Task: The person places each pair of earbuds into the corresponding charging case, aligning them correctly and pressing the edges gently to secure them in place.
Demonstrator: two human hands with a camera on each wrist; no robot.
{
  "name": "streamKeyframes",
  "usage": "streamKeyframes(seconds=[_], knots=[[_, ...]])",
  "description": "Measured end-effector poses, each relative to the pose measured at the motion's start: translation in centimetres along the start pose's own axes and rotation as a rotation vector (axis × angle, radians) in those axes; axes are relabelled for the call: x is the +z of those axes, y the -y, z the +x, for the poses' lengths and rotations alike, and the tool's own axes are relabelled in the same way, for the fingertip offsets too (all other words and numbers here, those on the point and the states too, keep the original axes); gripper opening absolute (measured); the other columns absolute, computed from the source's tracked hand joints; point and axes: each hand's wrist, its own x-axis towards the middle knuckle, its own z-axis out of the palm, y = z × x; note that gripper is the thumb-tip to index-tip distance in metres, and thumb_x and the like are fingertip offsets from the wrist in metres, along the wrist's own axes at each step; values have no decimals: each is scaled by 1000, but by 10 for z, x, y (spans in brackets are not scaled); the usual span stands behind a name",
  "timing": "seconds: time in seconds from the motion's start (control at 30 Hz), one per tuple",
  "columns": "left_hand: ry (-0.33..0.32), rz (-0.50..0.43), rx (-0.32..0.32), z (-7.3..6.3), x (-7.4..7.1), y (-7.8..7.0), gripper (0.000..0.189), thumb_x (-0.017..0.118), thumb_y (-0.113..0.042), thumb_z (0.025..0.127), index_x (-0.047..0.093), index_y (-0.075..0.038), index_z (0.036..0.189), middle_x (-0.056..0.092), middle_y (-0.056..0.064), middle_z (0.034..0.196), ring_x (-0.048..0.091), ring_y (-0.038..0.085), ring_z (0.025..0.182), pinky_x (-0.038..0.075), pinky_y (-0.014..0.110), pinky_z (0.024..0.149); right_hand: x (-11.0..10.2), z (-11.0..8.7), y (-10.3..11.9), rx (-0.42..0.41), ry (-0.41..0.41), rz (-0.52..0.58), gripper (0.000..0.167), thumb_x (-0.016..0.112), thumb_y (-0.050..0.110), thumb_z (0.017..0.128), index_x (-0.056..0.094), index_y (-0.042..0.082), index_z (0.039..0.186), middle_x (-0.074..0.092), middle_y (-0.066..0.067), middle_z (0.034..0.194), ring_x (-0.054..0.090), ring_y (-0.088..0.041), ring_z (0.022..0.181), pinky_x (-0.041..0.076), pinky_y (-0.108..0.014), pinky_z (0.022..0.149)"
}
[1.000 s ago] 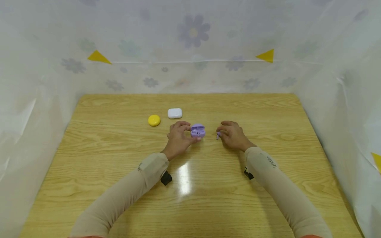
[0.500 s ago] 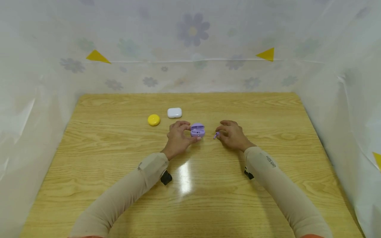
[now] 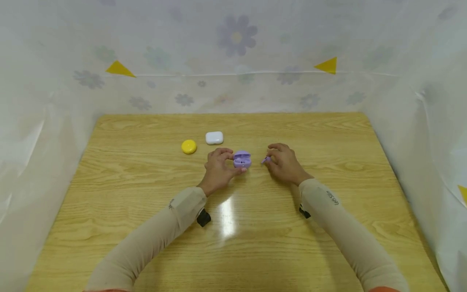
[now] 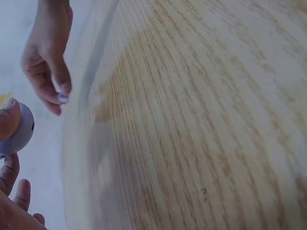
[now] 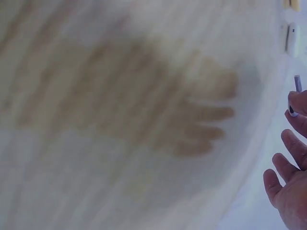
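A purple earbud case [image 3: 242,159] with its lid raised is gripped by my left hand [image 3: 219,170], thumb at the front and fingers behind. Just to the right, my right hand [image 3: 287,164] pinches a purple earbud [image 3: 266,160] between thumb and index finger. Its stem points toward the case, and a gap lies between the two. In the right wrist view the earbud's stem [image 5: 298,84] sticks up past the fingertips, while the other fingers are spread. The left wrist view shows only part of the case [image 4: 24,129]; how full its inside is cannot be made out.
Behind my left hand lie a white rounded earbud case [image 3: 214,138] and a round yellow case [image 3: 189,147], both closed. The wooden table [image 3: 164,251] is bordered by pale flowered sheeting [image 3: 219,97] at the back and plain-looking sheeting at the sides.
The earbud has turned in my right fingers, its stem swinging from pointing down to pointing left. My right hand has risen slightly away from me. My left hand and the case stay put.
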Motion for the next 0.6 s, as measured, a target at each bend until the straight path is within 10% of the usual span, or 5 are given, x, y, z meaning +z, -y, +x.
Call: streamKeyframes(seconds=[0.6], knots=[[-1, -30, 32, 1, 0, -8, 38, 83, -30, 75, 68, -1, 95, 54, 6, 125, 36, 30, 121, 23, 58, 92, -47, 28, 61, -270, -161, 3, 15, 73, -1, 80, 68, -4, 94, 57, -24, 120, 47, -41, 119, 35, -60, 97]])
